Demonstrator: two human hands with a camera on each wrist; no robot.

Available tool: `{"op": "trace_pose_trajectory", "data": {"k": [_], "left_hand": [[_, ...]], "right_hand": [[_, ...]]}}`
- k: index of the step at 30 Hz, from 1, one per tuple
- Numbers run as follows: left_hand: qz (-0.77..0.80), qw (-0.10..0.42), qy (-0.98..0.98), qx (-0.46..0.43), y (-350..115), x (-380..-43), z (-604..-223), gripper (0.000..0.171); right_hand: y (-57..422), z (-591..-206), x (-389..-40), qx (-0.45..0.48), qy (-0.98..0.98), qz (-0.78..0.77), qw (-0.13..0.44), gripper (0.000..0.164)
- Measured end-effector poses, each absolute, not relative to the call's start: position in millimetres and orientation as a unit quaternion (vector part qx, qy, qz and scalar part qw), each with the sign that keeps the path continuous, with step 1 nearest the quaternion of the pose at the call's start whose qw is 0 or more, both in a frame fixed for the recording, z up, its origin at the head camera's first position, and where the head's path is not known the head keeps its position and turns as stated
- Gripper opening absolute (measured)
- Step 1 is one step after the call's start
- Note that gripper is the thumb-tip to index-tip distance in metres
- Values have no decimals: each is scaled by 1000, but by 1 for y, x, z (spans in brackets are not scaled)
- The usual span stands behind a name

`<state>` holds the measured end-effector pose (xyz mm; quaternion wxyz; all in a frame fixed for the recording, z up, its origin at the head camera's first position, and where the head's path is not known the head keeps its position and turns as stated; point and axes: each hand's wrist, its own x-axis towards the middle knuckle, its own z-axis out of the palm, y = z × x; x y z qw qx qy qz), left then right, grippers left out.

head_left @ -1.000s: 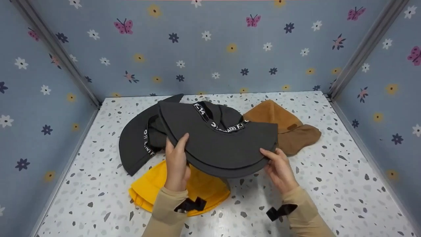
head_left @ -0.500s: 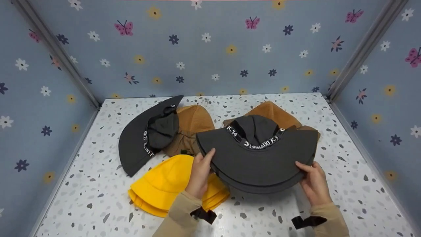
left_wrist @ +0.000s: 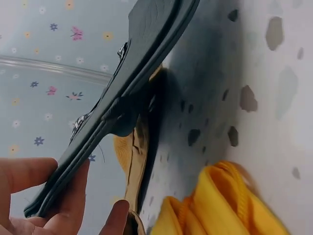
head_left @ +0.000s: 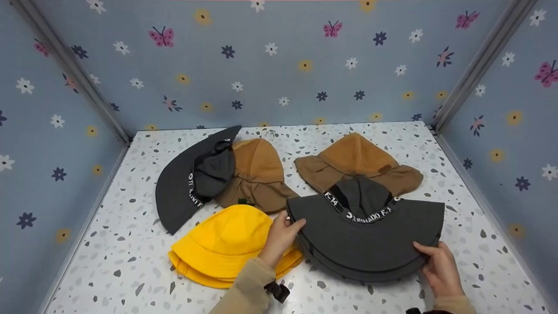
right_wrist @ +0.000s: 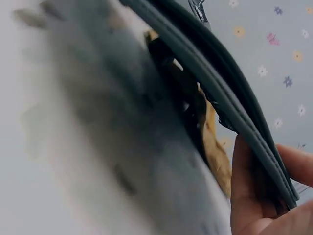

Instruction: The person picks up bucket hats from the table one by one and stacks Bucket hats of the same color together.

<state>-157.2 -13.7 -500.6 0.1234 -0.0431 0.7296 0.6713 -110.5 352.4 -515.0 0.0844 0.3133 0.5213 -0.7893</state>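
A dark grey wide-brimmed hat (head_left: 366, 244) with white lettering on its band is folded so that its brim lies double. My left hand (head_left: 281, 235) pinches the brim's left edge, thumb on top. At the right edge, my right hand (head_left: 440, 266) grips the same doubled brim. Both wrist views show the folded brim (left_wrist: 122, 83) tilted above the tabletop, with a shadow beneath it. Behind the crown lies a brown sun hat (head_left: 357, 155), partly covered by the grey hat. A yellow bucket hat (head_left: 226, 235) lies beside my left hand and forearm, which hide part of it.
Further left, a second dark grey hat (head_left: 174, 187) overlaps another brown hat (head_left: 257, 161). All rest on a white speckled table (head_left: 117, 244). Blue flowered walls (head_left: 279, 65) enclose its back and sides.
Both hands have carried the folded grey hat right and toward me, from over the left-hand hats to the front right. The left brown hat and more of the yellow hat have come into view.
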Motion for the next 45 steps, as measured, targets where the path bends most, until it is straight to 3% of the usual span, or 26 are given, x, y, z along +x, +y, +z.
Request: {"op": "trace_pose_trajectory", "data": {"k": [11,14,18,23,39,45], "left_hand": [[614,138,775,-53,-23,-164,-513,36],[593,139,792,-49,-25,-164,-516,31],[550,112,827,-29,-26,-166,-520,22],[534,118,837,-14,-28,-168,-524,11],[544,124,830,-18,-30,-174,-525,11],[546,120,829,-18,-29,-172,-529,11]], "right_hand": [[359,-535,-103,320,575,-744,116,67],[359,-536,-105,321,585,-734,127,87],[359,-537,-109,314,597,-727,130,94],[360,-539,-108,314,603,-723,122,84],[362,-538,-115,330,638,-688,106,55],[363,-538,-114,338,620,-698,115,55]]}}
